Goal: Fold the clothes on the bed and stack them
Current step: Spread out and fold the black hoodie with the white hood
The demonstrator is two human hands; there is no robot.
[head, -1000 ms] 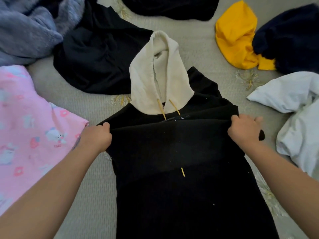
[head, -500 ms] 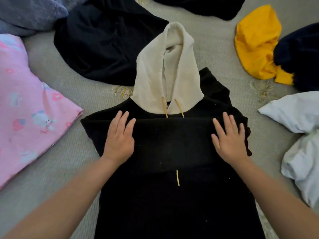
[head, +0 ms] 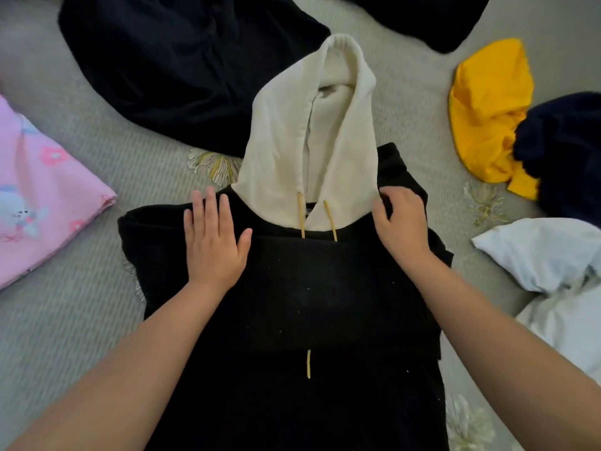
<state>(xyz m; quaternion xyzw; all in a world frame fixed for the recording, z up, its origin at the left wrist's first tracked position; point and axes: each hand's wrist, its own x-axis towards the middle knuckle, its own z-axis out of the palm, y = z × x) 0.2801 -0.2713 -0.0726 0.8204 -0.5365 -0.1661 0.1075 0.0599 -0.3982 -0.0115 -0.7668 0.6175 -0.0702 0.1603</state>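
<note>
I see a grey bed ringed with loose clothes; my left hand lies flat on the hoodie, my right hand pinches its shoulder.

Single head view — looked steeply down from close above the bed, facing 12 o'clock, forearms entering from 6.

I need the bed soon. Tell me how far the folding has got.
Done: nothing stacked in view. In hand: the black hoodie has its lower part folded up; the left hand presses it flat, the right hand curls at its shoulder beside the cream hood. Left: the yellow garment, white garment and dark heap.
</note>
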